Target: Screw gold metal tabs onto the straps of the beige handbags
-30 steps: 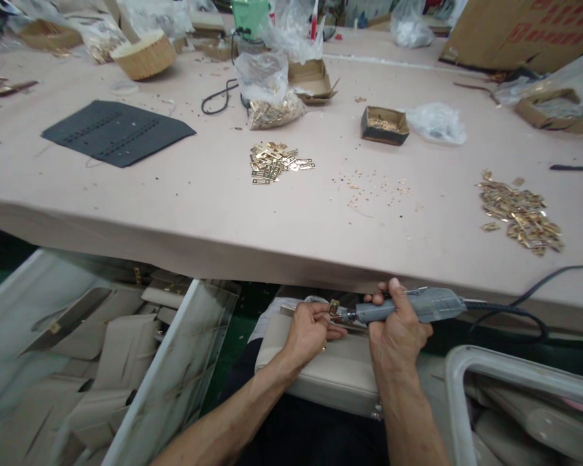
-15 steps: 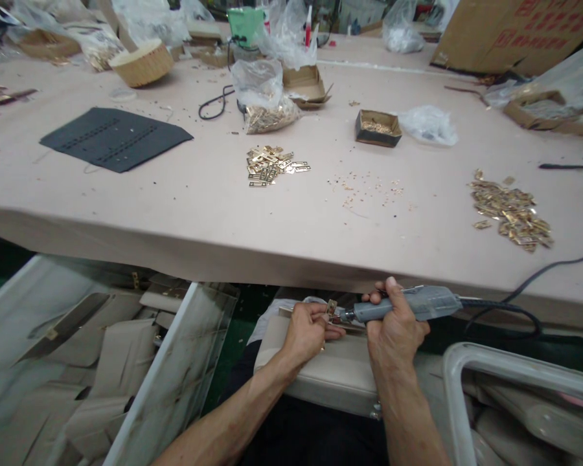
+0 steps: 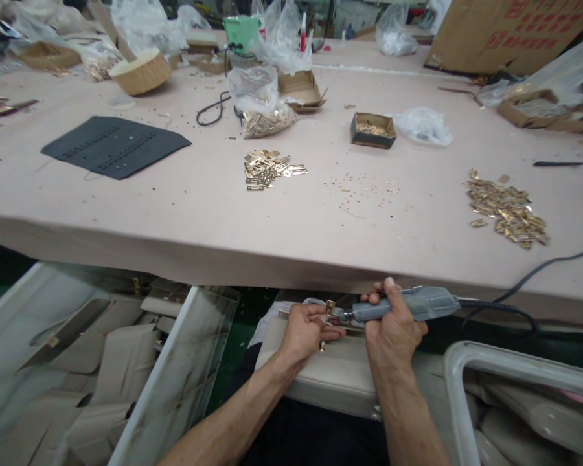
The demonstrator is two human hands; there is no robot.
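My right hand is wrapped round a grey electric screwdriver, its tip pointing left at a small gold clasp. My left hand pinches that clasp and holds it against the top of a beige bag resting on my lap, just below the table's front edge. A black cable runs from the screwdriver to the right.
On the pink table lie a pile of gold plates, a larger gold heap at right, a small box of screws, loose screws and a black sheet. Clear bins with beige parts stand at both sides.
Both hands stay on the clasp and screwdriver with barely any shift. The view has tilted slightly, so the table items sit a little lower and to the left.
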